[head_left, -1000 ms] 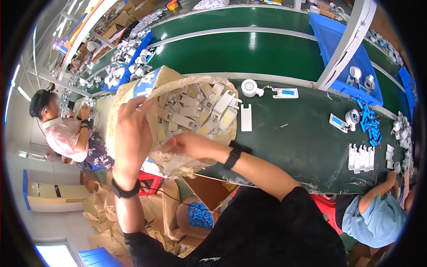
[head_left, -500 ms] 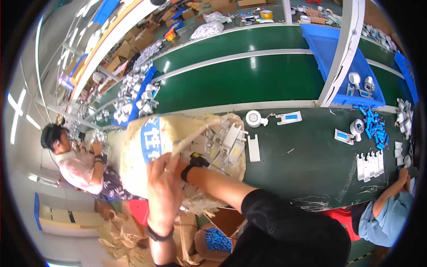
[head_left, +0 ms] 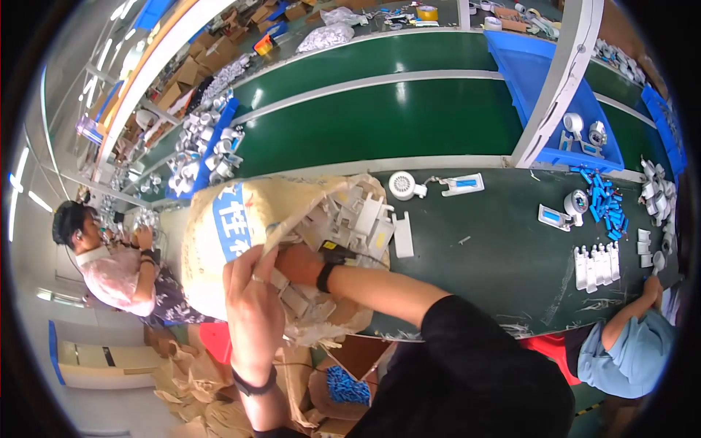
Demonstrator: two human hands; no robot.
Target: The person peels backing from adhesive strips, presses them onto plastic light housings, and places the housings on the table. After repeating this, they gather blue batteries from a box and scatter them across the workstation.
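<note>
A large woven sack (head_left: pixel 201 241) with a blue printed band lies on the bench with its mouth facing right. My left hand (head_left: pixel 252 303) grips the upper edge of that mouth, fingers closed on the fabric. Reaching in beneath the lifted edge is my right hand (head_left: pixel 298 264); its fingers are hidden by the sack and my left hand. White plastic housings (head_left: pixel 365 215) fill the opening in a loose heap. Among them, beside my right wrist, is a black part with a yellow label (head_left: pixel 334 250). One flat white cover (head_left: pixel 402 235) rests just outside the mouth.
A small white fan (head_left: pixel 402 185) wired to a tray lies beyond the sack. Farther right are blue cells (head_left: pixel 606 204) and a row of white housings (head_left: pixel 596 266). A blue bin (head_left: pixel 522 66) stands behind a post. Co-workers sit left (head_left: pixel 117 281) and right (head_left: pixel 621 354).
My right hand has shifted rightward inside the sack mouth, and more of its back shows. My left hand keeps its hold on the edge. The whole view has shifted slightly.
</note>
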